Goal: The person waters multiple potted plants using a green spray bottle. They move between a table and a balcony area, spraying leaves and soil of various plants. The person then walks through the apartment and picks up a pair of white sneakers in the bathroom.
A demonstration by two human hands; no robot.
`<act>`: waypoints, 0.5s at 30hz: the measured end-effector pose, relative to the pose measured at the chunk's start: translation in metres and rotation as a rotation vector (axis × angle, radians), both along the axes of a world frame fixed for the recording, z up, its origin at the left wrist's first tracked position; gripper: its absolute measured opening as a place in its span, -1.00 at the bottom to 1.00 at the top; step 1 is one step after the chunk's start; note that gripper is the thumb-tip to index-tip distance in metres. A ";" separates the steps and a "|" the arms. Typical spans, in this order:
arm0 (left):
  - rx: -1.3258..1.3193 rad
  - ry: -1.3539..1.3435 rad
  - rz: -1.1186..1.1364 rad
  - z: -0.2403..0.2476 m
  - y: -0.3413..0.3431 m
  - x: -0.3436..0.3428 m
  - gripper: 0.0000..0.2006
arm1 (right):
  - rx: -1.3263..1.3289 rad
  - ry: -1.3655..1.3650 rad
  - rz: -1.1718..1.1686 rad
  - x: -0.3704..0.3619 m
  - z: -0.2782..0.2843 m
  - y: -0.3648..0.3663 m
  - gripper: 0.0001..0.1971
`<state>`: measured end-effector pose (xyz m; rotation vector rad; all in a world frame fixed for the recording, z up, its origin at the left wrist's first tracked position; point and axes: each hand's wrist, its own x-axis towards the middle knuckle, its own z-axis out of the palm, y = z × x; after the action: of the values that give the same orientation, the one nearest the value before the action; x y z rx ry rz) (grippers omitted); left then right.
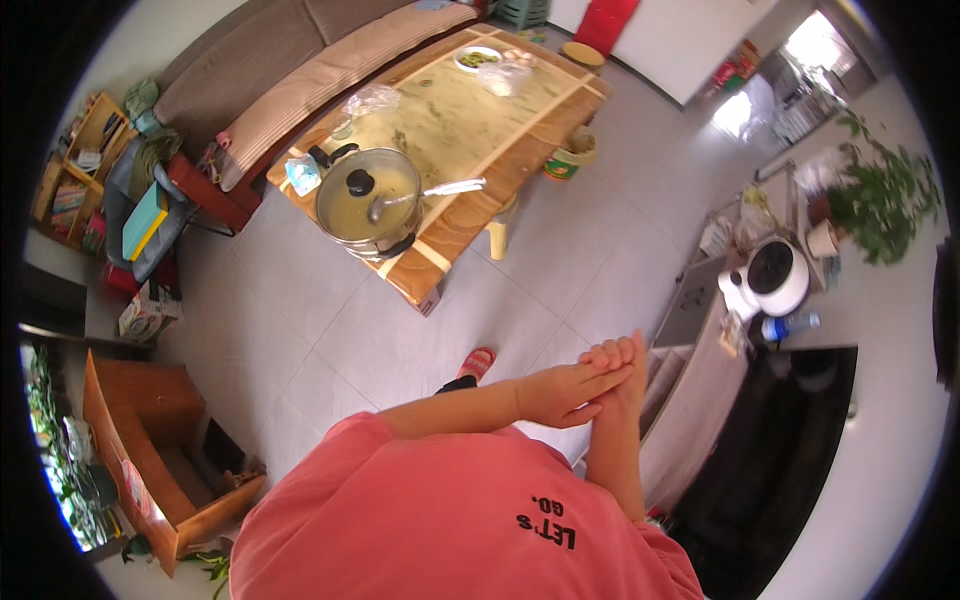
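My left hand [560, 396] reaches across my body and meets my right hand [622, 372] in front of my pink shirt. Its fingers lie together across the right palm. The right hand's fingers curl in against the left, and the right thumb points up. I see no object in either hand; the inner side of the grip is hidden. Farther off, well beyond both hands, a steel pot [380, 245] stands on the near end of a low table [455, 130]. A glass lid with a black knob [360, 182] covers it, and a ladle [450, 187] lies across the top.
A plate of green food [478, 59] and plastic bags [503, 78] are on the table. A bucket [570, 155] and a stool [500, 230] stand beside it. On the right are a cabinet with a white appliance [778, 278] and a potted plant [885, 200]; a wooden cabinet [140, 440] is lower left.
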<state>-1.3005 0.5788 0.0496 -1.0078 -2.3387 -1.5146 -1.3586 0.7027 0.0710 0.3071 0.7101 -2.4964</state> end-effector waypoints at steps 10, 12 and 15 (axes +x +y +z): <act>0.278 -0.486 0.261 -0.001 -0.035 -0.251 -0.29 | 0.911 0.363 -0.268 -0.225 0.053 0.036 -0.75; 0.599 -0.622 0.108 0.005 -0.014 -0.312 -0.29 | 0.940 0.528 -0.067 -0.258 0.019 0.029 -0.50; 0.860 -0.721 0.015 0.030 0.010 -0.390 -0.28 | 1.001 0.824 0.030 -0.301 -0.003 0.001 -0.37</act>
<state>-1.6903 0.5893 0.0800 -0.2302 -1.5954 -2.8163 -1.6592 0.7041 0.0681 -0.4382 2.2316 -1.9673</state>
